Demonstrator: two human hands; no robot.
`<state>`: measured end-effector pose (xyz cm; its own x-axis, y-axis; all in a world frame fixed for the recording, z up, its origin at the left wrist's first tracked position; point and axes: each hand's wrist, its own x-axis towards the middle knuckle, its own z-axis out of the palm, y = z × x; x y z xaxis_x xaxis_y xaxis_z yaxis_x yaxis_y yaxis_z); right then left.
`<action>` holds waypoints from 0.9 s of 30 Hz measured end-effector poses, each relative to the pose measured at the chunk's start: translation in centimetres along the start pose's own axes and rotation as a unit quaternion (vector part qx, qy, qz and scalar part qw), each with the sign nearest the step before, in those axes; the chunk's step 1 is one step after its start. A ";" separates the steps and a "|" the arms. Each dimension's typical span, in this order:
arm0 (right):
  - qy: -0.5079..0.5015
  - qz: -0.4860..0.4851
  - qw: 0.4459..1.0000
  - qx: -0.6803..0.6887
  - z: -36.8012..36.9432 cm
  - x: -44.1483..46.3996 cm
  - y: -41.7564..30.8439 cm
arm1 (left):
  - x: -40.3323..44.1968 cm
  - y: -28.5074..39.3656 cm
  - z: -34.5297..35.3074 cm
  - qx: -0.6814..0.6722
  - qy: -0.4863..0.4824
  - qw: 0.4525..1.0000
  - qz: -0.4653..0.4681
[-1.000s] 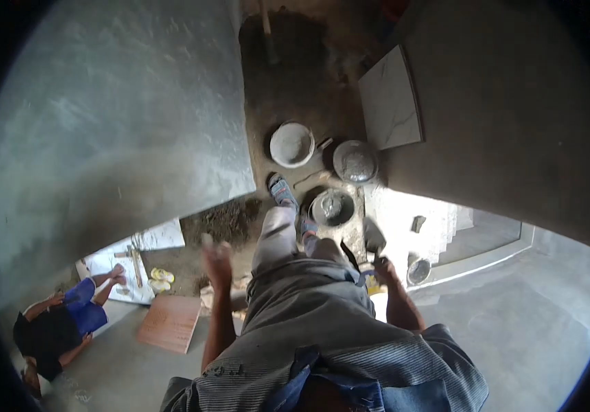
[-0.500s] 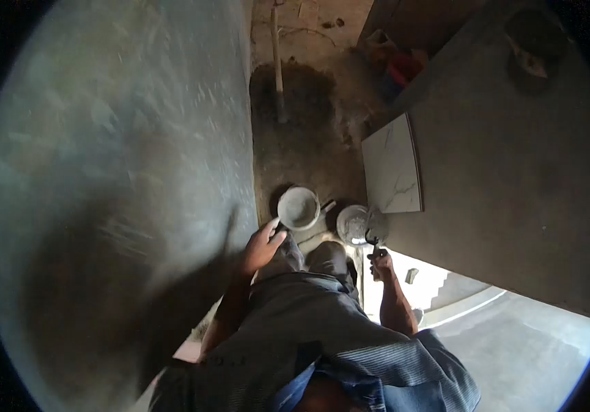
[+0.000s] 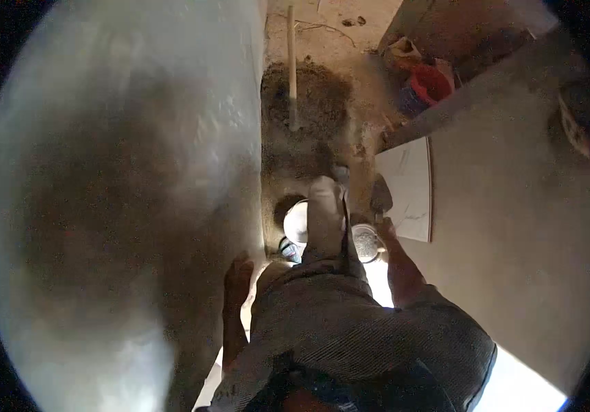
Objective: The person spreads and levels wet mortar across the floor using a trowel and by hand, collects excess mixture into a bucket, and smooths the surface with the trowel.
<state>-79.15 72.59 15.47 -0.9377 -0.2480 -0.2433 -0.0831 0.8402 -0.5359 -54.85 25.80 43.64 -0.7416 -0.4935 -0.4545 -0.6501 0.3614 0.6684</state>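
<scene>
My right hand [image 3: 386, 230] is closed around the handle of a trowel [image 3: 381, 195]. Its dark blade points forward, beside the lower part of a white marbled tile [image 3: 408, 187]. Just below that hand is a round bucket [image 3: 365, 244] with grey material inside. My left hand [image 3: 240, 266] is at the plastered wall [image 3: 192, 206] on the left, apparently against it; its fingers are too dark to make out. A pale round container [image 3: 296, 222] is on the floor left of my leg [image 3: 326, 213], which partly covers it.
Ahead, a long wooden-handled tool [image 3: 292, 69] stands in a dark heap of mortar or soil [image 3: 329, 103]. A red and blue bucket [image 3: 429, 86] is farther right, by a wall. Walls close in this narrow passage on both sides.
My left hand has left the pale container and moved back to the left wall. One leg has come forward between the two containers. The trowel has moved forward, off the grey-filled bucket.
</scene>
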 end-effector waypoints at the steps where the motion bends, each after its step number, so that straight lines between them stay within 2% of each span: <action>1: -0.047 0.059 0.995 0.060 0.9 3.0 1.6 | 0.2 1.4 -0.3 -0.001 0.001 1.000 -0.007; 2: -0.093 0.118 0.982 0.118 2.1 6.0 3.5 | 0.2 4.5 -1.7 0.039 0.049 0.998 0.015; 3: -0.106 0.072 0.969 0.209 4.1 9.0 6.9 | 0.1 8.2 -3.4 0.078 0.097 0.992 0.037; 4: -0.124 0.093 0.977 0.144 2.7 13.0 5.4 | 0.7 11.9 -4.6 0.119 0.143 0.981 0.057; 5: -0.140 0.106 0.982 0.071 2.0 16.6 3.8 | 1.8 14.9 -5.7 0.079 0.217 0.964 0.132; 6: -0.151 0.113 0.982 0.007 1.6 21.3 2.9 | 2.2 7.5 -4.7 0.110 0.316 0.934 0.126; 7: -0.177 0.125 0.975 -0.042 2.5 27.3 3.1 | 7.5 20.7 -7.0 0.130 0.443 0.861 0.211; 8: -0.195 0.137 0.968 -0.079 3.3 31.4 3.1 | 6.0 12.7 -6.9 0.107 0.544 0.826 0.105; 9: -0.215 0.151 0.958 -0.114 4.4 35.1 3.6 | 11.5 25.2 -8.0 0.360 0.530 0.762 0.099; 10: -0.239 0.164 0.946 -0.145 5.7 38.2 4.3 | 12.6 23.7 -9.9 0.272 0.506 0.790 0.213; 12: -0.274 0.188 0.927 -0.175 8.7 44.0 6.2 | 18.9 28.2 -9.2 0.398 0.483 0.757 0.186; 13: -0.285 0.192 0.923 -0.174 10.4 47.3 8.1 | 21.7 27.6 -8.2 0.405 0.475 0.760 0.183; 14: -0.272 0.203 0.941 0.019 12.3 48.4 10.5 | 22.6 26.3 -8.2 0.480 0.457 0.741 0.111; 15: -0.250 0.220 0.919 0.212 14.0 48.8 12.6 | 23.6 26.0 -8.3 0.554 0.429 0.712 0.041; 16: -0.207 0.240 0.861 0.397 15.9 47.3 14.1 | 25.6 26.8 -7.4 0.570 0.405 0.713 0.036; 17: -0.220 0.266 0.852 0.394 15.9 45.0 13.4 | 28.5 28.1 -5.2 0.533 0.370 0.759 0.055; 18: -0.179 0.240 0.795 0.528 14.6 45.1 11.1 | 32.1 28.5 -3.0 0.486 0.340 0.802 0.068; 19: -0.125 0.201 0.722 0.651 14.4 45.7 9.9 | 35.8 27.2 -0.7 0.391 0.292 0.869 0.087; 20: -0.123 0.238 0.735 0.623 17.3 44.3 12.9 | 39.4 26.1 1.0 0.287 0.242 0.921 0.105; 21: -0.123 0.275 0.745 0.595 20.5 42.8 16.3 | 43.4 25.4 3.3 0.341 0.214 0.914 0.043; 22: -0.124 0.312 0.751 0.568 23.5 41.4 19.5 | 49.5 24.3 5.3 0.427 0.127 0.881 0.159; 23: -0.173 0.353 0.744 0.540 20.4 41.1 17.1 | 55.6 27.7 9.9 0.143 0.147 0.968 0.143; 24: -0.225 0.390 0.734 0.508 16.9 40.8 14.3 | 61.4 28.8 13.0 0.021 0.156 0.976 0.150; 25: -0.279 0.422 0.719 0.476 13.1 40.6 11.1 | 66.3 28.3 15.9 -0.188 0.112 0.959 0.180; 26: -0.325 0.312 0.872 0.190 12.2 40.1 10.1 | 72.3 31.1 18.2 -0.156 0.111 0.969 0.155; 27: -0.332 0.165 0.921 -0.120 11.2 39.3 9.0 | 76.0 32.7 19.4 -0.136 0.092 0.982 0.095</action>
<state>-113.01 64.99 -7.93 -0.5192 -0.1334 -0.8442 0.0235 0.9851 -0.1701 -135.68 15.47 19.59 -0.7863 -0.5811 -0.2098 -0.4163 0.2474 0.8749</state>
